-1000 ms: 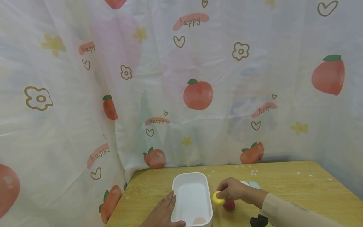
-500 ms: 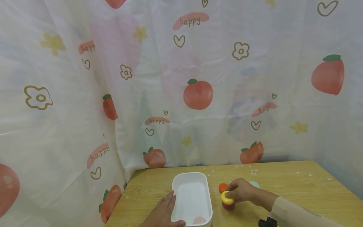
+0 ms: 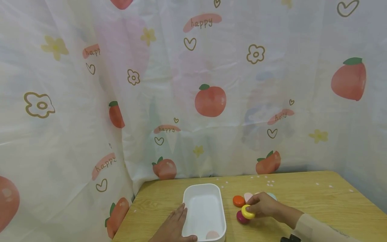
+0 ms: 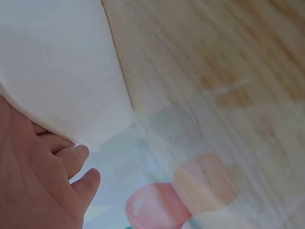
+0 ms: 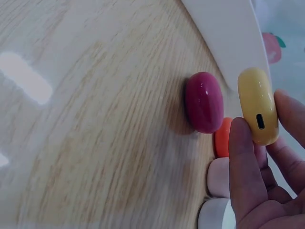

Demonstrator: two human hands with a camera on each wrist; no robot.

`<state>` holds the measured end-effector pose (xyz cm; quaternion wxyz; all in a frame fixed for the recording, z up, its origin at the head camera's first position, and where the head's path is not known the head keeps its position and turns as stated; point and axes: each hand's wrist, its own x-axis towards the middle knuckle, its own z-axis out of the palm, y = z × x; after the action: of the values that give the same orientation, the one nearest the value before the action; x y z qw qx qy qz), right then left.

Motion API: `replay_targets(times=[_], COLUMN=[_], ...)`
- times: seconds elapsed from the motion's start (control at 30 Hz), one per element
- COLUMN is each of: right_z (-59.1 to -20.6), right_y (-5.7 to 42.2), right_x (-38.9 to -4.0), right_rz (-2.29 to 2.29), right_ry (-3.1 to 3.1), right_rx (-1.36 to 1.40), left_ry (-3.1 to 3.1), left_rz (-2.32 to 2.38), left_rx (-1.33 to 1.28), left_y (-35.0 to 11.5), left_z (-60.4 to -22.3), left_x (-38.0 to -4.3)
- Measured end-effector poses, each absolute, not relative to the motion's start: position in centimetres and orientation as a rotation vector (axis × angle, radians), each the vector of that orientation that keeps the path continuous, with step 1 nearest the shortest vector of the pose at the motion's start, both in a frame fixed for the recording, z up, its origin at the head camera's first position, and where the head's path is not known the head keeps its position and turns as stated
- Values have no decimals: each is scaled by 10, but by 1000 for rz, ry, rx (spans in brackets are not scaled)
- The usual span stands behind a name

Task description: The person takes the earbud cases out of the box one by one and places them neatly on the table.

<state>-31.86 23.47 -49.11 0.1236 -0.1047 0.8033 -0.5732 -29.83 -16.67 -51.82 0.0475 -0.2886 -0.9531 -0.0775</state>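
Note:
My right hand (image 3: pixel 263 204) pinches a glossy yellow rounded case (image 3: pixel 248 212) between thumb and fingers. In the right wrist view a small dark port shows on the yellow case (image 5: pixel 258 106). A similar magenta case (image 3: pixel 242 217) lies on the table just below and left of it. The left hand (image 3: pixel 173 224) rests against the left side and near corner of a white rectangular box (image 3: pixel 224 215); its fingers lie fairly straight along the rim. In the left wrist view, some fingertips of that hand (image 4: pixel 45 176) are hidden by the box wall. A pale pink round shape (image 3: pixel 212 234) shows at the box's near end.
Behind the magenta case lie an orange case (image 3: pixel 239 201), a pale pink case (image 3: pixel 248 196) and a mint one (image 3: pixel 272 195), partly hidden by the right hand. A black object (image 3: pixel 291 238) sits by the right sleeve. A printed curtain (image 3: pixel 169 148) stands behind the wooden table (image 3: pixel 326 201).
The right hand has moved right with the yellow case, away from the box and past the magenta case. The orange and pale pink cases have come into view. The left hand stays in place.

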Motion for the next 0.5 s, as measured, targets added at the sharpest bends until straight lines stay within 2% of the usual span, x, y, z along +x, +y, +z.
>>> replay_targets(times=[0.33,0.5], right_z=[-500,-504], right_y=[240,249], right_x=[-319,-319], right_rz=[-1561,-1588], right_ry=[2502,2458], right_rx=[-123,-220], left_ry=[-2903,-2909], left_rz=[-229,-247], left_rx=[-896,-890], left_y=[-168,-169], left_z=[-520,-522], left_x=[-299,-300])
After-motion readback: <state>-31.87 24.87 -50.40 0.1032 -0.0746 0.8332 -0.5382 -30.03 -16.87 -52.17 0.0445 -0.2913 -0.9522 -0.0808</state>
